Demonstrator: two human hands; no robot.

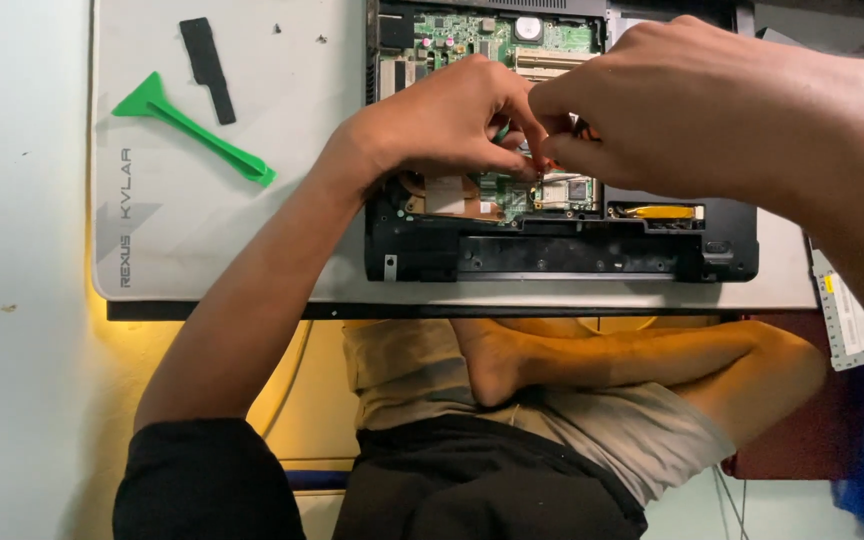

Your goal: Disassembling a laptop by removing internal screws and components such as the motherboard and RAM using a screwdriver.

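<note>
A: Where are the hands working?

B: Both are over the opened laptop (562, 245), which lies with its long axis left to right on the grey work mat (212, 230) that covers the tabletop (12, 200). The bottom cover is off and the green circuit board (472, 40) shows.

A: And the grips?

B: The left hand (442, 125) comes in from the left with its fingers pinched narrow. The right hand (682, 100) reaches from the right, its fingertips meeting the left's at almost the same spot. Something small sits between them, near thin red and black wires (544, 165), but the fingers cover it, so whether either grip actually holds it cannot be told.

A: Which hand is nearer that spot?

B: About equal; the fingertips touch just above a small green card (564, 192) near the chassis's front edge. The spot lies directly under both grips, slightly toward the person.

A: Anything else around?

B: A green plastic pry tool (197, 130) lies slanted on the mat, well to the left, with a flat black strip (207, 68) just above it. Neither hand is near them.
</note>
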